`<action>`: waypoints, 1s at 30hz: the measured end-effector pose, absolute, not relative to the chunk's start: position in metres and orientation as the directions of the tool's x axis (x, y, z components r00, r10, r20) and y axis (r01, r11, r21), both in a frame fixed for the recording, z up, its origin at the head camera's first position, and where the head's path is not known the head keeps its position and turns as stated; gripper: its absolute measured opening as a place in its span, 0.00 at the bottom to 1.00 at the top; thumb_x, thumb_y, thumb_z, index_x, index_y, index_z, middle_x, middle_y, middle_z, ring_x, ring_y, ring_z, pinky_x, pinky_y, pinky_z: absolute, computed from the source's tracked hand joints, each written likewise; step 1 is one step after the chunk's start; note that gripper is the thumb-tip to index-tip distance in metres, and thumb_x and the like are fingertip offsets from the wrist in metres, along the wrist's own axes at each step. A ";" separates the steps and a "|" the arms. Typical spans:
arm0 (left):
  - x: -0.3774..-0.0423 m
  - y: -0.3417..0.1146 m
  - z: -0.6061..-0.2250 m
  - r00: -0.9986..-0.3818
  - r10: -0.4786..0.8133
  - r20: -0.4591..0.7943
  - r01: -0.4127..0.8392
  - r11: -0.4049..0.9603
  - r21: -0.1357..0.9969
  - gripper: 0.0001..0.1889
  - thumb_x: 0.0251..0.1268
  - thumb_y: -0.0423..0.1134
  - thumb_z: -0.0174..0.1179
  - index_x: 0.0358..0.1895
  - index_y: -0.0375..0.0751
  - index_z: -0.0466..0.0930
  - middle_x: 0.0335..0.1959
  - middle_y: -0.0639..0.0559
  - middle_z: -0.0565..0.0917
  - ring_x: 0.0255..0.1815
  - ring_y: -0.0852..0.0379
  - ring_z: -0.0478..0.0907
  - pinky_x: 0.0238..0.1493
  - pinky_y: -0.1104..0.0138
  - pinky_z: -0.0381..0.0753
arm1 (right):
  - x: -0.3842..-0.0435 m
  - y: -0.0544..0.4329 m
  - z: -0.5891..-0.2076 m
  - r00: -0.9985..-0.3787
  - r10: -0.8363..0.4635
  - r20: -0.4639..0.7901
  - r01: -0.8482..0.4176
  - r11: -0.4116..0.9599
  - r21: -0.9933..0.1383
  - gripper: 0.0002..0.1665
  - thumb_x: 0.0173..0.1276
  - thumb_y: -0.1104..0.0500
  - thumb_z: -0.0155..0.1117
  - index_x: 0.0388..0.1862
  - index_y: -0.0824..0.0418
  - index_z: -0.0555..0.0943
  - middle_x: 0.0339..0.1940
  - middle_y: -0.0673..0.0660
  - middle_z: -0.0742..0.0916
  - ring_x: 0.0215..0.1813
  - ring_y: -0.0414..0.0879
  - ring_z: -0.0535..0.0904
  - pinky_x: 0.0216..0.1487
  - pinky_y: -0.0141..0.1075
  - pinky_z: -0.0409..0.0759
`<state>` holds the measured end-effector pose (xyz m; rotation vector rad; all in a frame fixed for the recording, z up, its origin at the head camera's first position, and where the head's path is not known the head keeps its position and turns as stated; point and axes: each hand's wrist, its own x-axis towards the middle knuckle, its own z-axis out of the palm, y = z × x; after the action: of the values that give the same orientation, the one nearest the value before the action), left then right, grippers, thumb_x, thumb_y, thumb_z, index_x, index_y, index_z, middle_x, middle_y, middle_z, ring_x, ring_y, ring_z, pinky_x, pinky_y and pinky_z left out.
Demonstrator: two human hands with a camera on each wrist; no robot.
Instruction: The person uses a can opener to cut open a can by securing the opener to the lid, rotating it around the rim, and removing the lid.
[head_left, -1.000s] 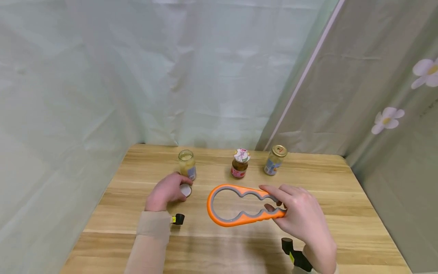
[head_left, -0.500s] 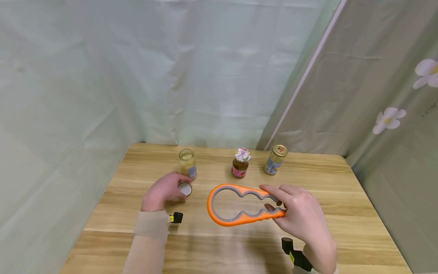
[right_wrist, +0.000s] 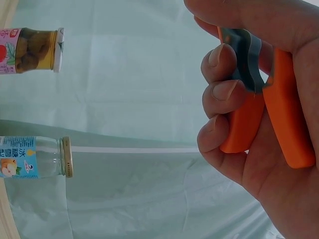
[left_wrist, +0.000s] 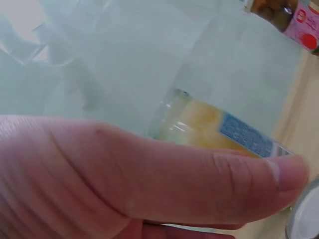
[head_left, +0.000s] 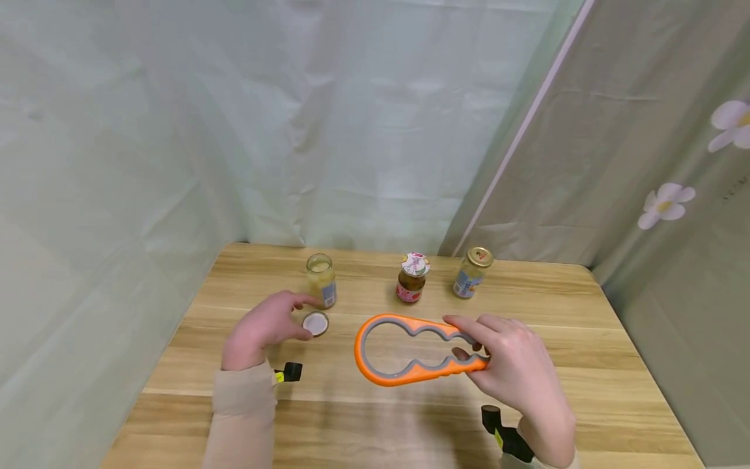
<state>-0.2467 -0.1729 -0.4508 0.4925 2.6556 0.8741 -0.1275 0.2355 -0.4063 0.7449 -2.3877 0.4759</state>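
My left hand [head_left: 269, 326] is beside a jar lid [head_left: 316, 324] lying underside up on the table, its fingers loosely spread and holding nothing. Just behind the lid stands an uncapped glass jar [head_left: 321, 281] with pale yellow contents; in the left wrist view my thumb [left_wrist: 239, 184] overlaps this jar [left_wrist: 199, 122], and the lid [left_wrist: 306, 219] shows at the corner. My right hand [head_left: 512, 365] grips the handle ends of an orange and grey jar opener [head_left: 381, 376], whose round loop points left above the table. In the right wrist view, fingers curl round its orange handles [right_wrist: 286, 114].
A small jar with a pink label [head_left: 409, 291] and a patterned cover stands at the back middle of the wooden table [head_left: 351, 436]. Right of it is a gold-lidded jar [head_left: 468, 283] with a blue label. Pale curtains [head_left: 375, 130] hang behind the table.
My left hand has let go of the lid and drawn back to the left, leaving the lid on the table. The right hand and jar opener have stayed nearly still.
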 end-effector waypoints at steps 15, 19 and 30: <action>-0.238 -0.157 -0.438 -0.836 0.543 -0.074 0.394 0.689 0.608 0.20 0.57 0.38 0.82 0.49 0.47 0.83 0.41 0.57 0.82 0.45 0.53 0.78 0.50 0.56 0.80 | -0.126 0.237 -0.404 -0.677 -0.391 0.623 -0.601 0.783 -0.161 0.34 0.49 0.61 0.86 0.58 0.46 0.91 0.27 0.38 0.80 0.26 0.34 0.73 0.26 0.34 0.73; -0.239 -0.151 -0.438 -0.836 0.546 -0.060 0.405 0.686 0.604 0.19 0.59 0.39 0.81 0.50 0.48 0.83 0.41 0.58 0.82 0.46 0.54 0.78 0.52 0.56 0.81 | -0.126 0.238 -0.404 -0.678 -0.389 0.624 -0.601 0.782 -0.164 0.33 0.49 0.61 0.86 0.58 0.46 0.91 0.27 0.38 0.80 0.26 0.35 0.74 0.26 0.35 0.73; -0.244 -0.136 -0.443 -0.848 0.530 -0.003 0.398 0.642 0.655 0.18 0.69 0.41 0.74 0.57 0.46 0.82 0.45 0.55 0.83 0.50 0.49 0.81 0.54 0.54 0.81 | -0.125 0.243 -0.403 -0.676 -0.371 0.636 -0.588 0.792 -0.163 0.32 0.49 0.61 0.85 0.57 0.47 0.91 0.27 0.39 0.81 0.25 0.35 0.74 0.25 0.35 0.74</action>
<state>-0.2441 -0.1363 -0.4435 0.7621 2.6663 0.9933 -0.1252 0.2432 -0.4032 0.7089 -2.3817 0.4790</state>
